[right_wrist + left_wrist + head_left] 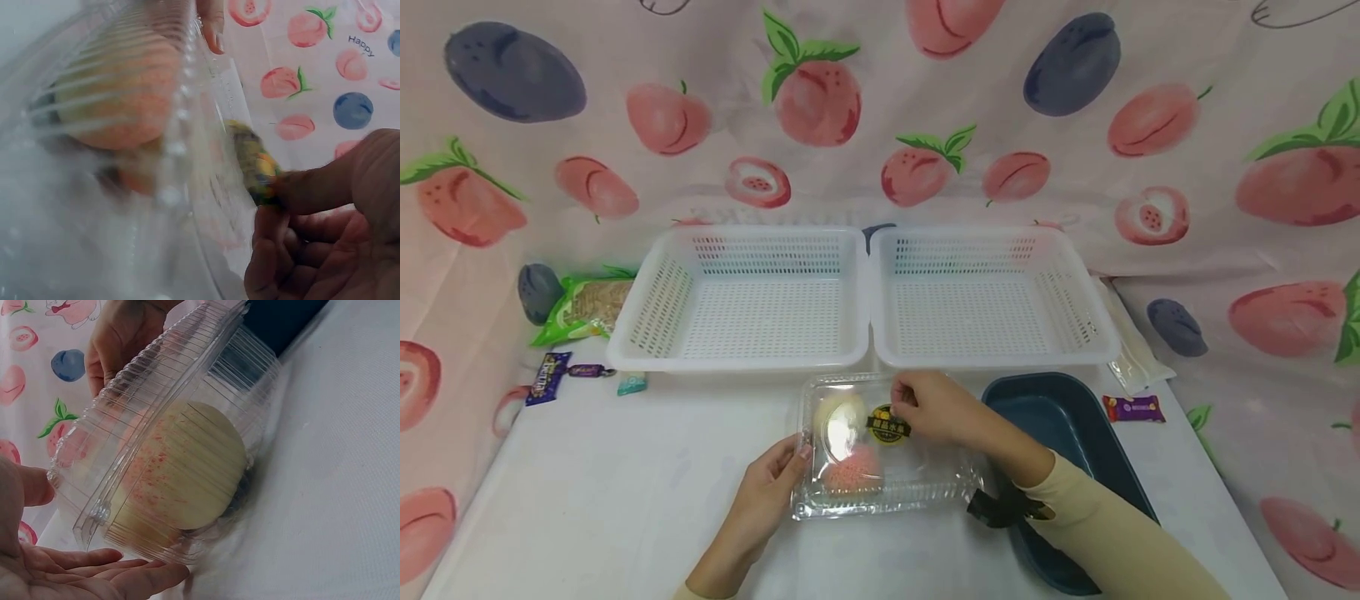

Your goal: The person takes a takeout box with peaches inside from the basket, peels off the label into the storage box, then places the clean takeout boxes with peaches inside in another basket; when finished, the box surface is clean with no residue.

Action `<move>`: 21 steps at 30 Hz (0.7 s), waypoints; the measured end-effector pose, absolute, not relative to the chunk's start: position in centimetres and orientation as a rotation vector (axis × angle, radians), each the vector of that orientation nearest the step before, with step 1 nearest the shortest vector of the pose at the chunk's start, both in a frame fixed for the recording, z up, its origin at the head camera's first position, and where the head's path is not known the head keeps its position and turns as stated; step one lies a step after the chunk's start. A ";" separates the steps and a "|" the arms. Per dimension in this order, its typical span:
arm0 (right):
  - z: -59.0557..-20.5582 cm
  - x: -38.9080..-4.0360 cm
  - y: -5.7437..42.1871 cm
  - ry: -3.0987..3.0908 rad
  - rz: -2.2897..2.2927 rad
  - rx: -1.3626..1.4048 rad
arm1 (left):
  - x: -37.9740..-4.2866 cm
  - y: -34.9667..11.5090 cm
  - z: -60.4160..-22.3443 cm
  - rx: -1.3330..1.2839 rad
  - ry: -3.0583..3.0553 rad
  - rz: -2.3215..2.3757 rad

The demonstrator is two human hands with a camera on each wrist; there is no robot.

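See beige sleeve [1120,529] nearest camera, crossing and partly blocking dark blue tray [1033,385]; pinching edge of black-and-gold label [888,427] with right hand [936,408], on top of clear container [925,467], and holding container's left side between thumb and fingers of left hand [762,492]. Note round fruits [853,471] in container's left half, white left basket [741,364] and right basket [996,362] just behind, green bag [591,308] and dark purple wrapper [547,379] off left, pale packet [1131,354] and purple bar [1133,408] off right. Add white-covered counter [610,500] underneath, fruit-print cloth [955,100] hung behind and along both sides.
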State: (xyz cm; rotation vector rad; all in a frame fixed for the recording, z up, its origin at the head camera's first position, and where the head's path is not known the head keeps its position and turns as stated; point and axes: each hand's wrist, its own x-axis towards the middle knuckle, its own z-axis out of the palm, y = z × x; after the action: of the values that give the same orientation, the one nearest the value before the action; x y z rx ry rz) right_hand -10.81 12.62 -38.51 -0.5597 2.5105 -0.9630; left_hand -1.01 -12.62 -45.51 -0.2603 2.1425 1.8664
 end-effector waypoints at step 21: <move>-35.2 -11.0 18.5 2.557 -1.094 -0.412 | -1.1 -12.7 -45.6 -0.257 2.157 1.859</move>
State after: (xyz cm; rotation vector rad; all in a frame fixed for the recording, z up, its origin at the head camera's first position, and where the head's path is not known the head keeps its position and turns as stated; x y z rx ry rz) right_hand -11.03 18.53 -35.20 -0.4117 2.5569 -1.0945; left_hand -1.10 -12.69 -45.61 -0.2574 2.1568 1.8588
